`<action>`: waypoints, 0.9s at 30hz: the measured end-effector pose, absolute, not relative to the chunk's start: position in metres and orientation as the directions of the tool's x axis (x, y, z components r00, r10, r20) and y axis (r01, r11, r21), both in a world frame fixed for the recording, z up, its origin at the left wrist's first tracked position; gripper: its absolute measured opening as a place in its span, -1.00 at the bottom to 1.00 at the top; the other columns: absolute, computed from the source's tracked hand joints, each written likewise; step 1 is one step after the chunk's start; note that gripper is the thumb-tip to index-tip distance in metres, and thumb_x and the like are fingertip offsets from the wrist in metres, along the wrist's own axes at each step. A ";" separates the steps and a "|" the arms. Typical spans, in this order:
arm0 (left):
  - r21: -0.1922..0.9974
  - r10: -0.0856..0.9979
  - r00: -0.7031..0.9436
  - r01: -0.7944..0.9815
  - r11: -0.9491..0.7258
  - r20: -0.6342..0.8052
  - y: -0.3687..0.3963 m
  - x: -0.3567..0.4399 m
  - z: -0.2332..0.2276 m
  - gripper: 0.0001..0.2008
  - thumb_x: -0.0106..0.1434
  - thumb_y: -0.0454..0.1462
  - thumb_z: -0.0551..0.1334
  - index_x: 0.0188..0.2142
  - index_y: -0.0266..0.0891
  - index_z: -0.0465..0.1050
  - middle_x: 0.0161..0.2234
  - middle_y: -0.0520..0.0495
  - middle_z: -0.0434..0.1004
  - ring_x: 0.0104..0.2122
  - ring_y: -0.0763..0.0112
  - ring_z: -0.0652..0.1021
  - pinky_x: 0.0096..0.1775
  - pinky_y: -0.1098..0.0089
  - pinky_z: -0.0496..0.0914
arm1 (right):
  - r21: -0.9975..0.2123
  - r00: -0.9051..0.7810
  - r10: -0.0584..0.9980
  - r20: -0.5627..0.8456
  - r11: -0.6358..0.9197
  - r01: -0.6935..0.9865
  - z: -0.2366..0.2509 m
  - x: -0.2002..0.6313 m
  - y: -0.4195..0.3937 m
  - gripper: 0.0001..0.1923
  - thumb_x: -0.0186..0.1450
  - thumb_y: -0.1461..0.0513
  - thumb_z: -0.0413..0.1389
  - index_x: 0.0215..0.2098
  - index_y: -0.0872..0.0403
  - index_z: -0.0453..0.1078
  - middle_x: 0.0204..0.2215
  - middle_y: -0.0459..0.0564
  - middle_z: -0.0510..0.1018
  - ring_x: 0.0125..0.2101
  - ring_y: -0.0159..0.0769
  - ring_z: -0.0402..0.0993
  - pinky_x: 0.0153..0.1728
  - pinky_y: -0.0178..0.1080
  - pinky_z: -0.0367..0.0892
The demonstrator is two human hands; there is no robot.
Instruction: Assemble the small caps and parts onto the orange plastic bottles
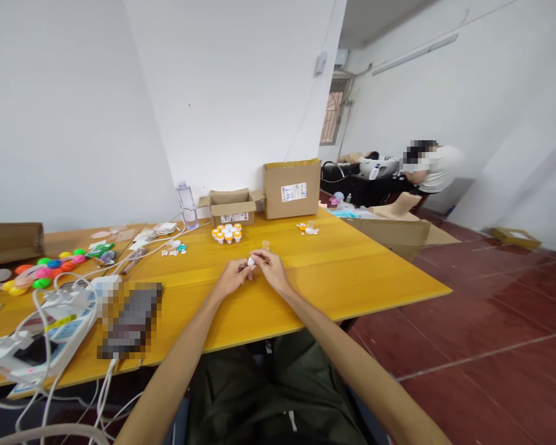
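While the yellow desk (361, 272) fills most of my view, I note the tall closed box (291, 188) and the low open box (232, 207) at its far edge, a water bottle (186, 205) beside them, and a tangle of white cables (50, 321) over a power strip at the near left. Another person (433, 167) sits well apart at a dark bench in the back. A cluster of small orange-capped pots (227, 233) stands just in front of the open box.

Both hands meet over the middle of the desk: my left hand (231, 276) and right hand (271, 267) pinch a tiny white piece (251, 262) between their fingertips, each grip narrow and closed on it. It is too small for me to tell its long axis or which way it points.

I judge the risk to be a slip: such a small part, pinched only at the fingertips, could pop free and roll off across the smooth desk.
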State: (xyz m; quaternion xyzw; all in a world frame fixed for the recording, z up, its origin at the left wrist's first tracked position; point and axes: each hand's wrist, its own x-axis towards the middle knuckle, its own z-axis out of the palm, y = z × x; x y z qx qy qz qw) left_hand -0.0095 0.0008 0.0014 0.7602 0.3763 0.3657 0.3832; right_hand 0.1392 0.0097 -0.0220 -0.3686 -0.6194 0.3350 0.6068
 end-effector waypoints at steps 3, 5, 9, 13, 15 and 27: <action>0.859 0.852 0.441 0.279 -0.429 0.282 0.001 -0.010 0.000 -0.76 0.24 -0.11 0.18 -0.39 -0.25 0.44 -0.59 0.09 0.42 -0.66 0.55 0.31 -0.55 0.49 0.23 | -0.863 0.005 0.864 0.504 0.503 0.049 -0.022 0.139 0.010 -0.83 0.18 0.11 0.15 -0.40 0.01 0.52 -0.38 -0.05 0.62 -0.34 -0.23 0.53 -0.30 -0.23 0.41; 0.861 0.854 0.438 0.277 -0.426 0.281 0.001 -0.010 0.000 -0.75 0.24 -0.10 0.18 -0.38 -0.25 0.44 -0.58 0.09 0.42 -0.65 0.55 0.31 -0.54 0.49 0.23 | -0.869 0.003 0.870 0.493 0.493 0.037 -0.021 0.140 0.010 -0.84 0.17 0.11 0.15 -0.41 0.01 0.52 -0.39 -0.06 0.62 -0.34 -0.23 0.53 -0.31 -0.23 0.42; 0.866 0.852 0.440 0.264 -0.424 0.283 0.001 -0.011 -0.001 -0.76 0.24 -0.10 0.18 -0.37 -0.25 0.42 -0.58 0.10 0.41 -0.65 0.56 0.30 -0.54 0.49 0.23 | -0.890 0.008 0.890 0.457 0.457 0.001 -0.021 0.139 0.010 -0.83 0.14 0.11 0.17 -0.36 0.01 0.51 -0.38 -0.06 0.63 -0.33 -0.22 0.54 -0.34 -0.24 0.44; 0.870 0.856 0.416 0.241 -0.430 0.307 0.003 -0.011 -0.003 -0.77 0.23 -0.11 0.19 -0.39 -0.24 0.39 -0.58 0.10 0.41 -0.67 0.57 0.31 -0.55 0.49 0.24 | -0.901 0.013 0.902 0.432 0.432 -0.037 -0.021 0.139 0.009 -0.80 0.13 0.08 0.18 -0.34 0.00 0.49 -0.39 -0.05 0.61 -0.34 -0.22 0.54 -0.43 -0.26 0.44; 0.874 0.860 0.396 0.225 -0.431 0.323 0.003 -0.011 -0.003 -0.77 0.22 -0.11 0.21 -0.40 -0.23 0.39 -0.57 0.10 0.41 -0.67 0.57 0.32 -0.56 0.49 0.24 | -0.894 0.009 0.895 0.446 0.445 -0.052 -0.021 0.138 0.009 -0.80 0.13 0.07 0.18 -0.35 0.00 0.48 -0.40 -0.05 0.60 -0.35 -0.23 0.54 -0.43 -0.26 0.44; 0.872 0.864 0.347 0.199 -0.447 0.364 -0.001 -0.010 0.004 -0.66 0.23 0.01 0.21 -0.43 -0.22 0.35 -0.56 0.09 0.40 -0.63 0.54 0.35 -0.53 0.48 0.26 | -0.880 -0.006 0.881 0.472 0.471 -0.054 -0.019 0.140 0.010 -0.81 0.14 0.08 0.20 -0.35 0.01 0.48 -0.39 -0.06 0.61 -0.33 -0.24 0.53 -0.30 -0.24 0.44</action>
